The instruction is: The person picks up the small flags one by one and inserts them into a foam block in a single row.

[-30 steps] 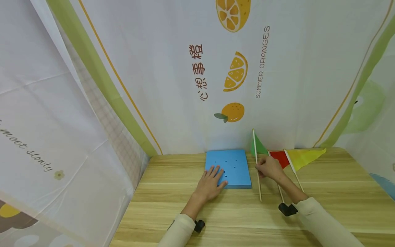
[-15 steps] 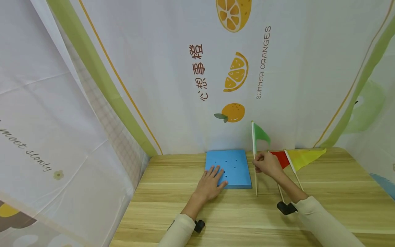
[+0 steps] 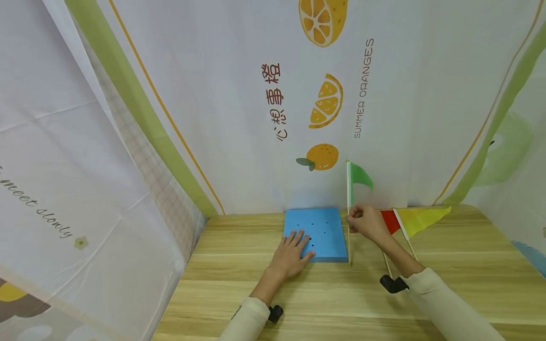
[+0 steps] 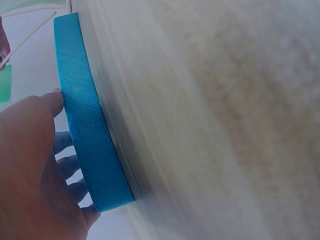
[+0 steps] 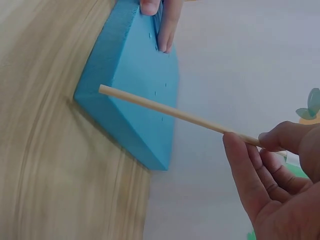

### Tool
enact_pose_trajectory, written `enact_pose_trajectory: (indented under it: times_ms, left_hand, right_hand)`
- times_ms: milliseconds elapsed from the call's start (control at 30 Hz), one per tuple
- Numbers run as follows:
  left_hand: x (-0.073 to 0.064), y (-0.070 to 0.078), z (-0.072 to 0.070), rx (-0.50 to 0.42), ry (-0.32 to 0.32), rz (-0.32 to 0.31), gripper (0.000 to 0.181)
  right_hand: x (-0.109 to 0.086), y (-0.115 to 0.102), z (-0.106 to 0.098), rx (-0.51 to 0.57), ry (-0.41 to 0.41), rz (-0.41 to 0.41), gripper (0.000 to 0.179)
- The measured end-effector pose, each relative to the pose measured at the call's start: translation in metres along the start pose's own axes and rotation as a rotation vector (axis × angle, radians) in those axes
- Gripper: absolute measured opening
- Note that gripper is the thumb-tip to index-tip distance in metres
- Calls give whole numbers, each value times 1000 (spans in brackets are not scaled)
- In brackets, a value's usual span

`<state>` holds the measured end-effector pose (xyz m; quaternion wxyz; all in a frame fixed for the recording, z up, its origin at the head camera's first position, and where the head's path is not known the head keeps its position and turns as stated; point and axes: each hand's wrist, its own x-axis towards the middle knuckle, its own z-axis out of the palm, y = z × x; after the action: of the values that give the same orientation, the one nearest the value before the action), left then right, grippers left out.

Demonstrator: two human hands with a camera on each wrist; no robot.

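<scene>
A blue foam block (image 3: 330, 244) with several small holes in its top lies flat near the back of the table. My left hand (image 3: 289, 255) rests on its left front part with fingers spread; in the left wrist view the thumb (image 4: 54, 102) lies along the block's upper edge. Just right of the block, my right hand (image 3: 366, 222) pinches the wooden stick of a green flag (image 3: 359, 176), held nearly upright. The right wrist view shows the stick (image 5: 165, 108) between thumb and fingers, its bare lower end overlapping the block's corner.
A red flag (image 3: 390, 221) and a yellow flag (image 3: 422, 220) lie on the table (image 3: 324, 298) to the right, their sticks partly under the right forearm. Behind the table hangs a white curtain (image 3: 213, 94) printed with oranges. Black wrist mounts (image 3: 392, 284) sit at both wrists.
My right hand has lifted the green flag and carried it left toward the block, tipping it more upright. My left hand has stayed on the block.
</scene>
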<state>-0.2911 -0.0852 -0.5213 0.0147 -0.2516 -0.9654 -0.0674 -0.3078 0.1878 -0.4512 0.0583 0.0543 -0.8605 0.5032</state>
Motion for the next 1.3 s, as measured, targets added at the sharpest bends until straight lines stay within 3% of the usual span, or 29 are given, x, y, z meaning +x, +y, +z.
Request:
enact_pose_trajectory:
  times_ms: [567,1033,1300]
  left_hand:
    - [1,0,-1,14,11,-4,66]
    - [0,1,-4,33,9,4,65]
    - [1,0,-3,32,3,10,66]
  right_hand:
    - [10,-26,4,11,1,-59,13]
    - [21,-36,3,-24,33,-94,13]
    - [25,-44,5,9,31,-112,12]
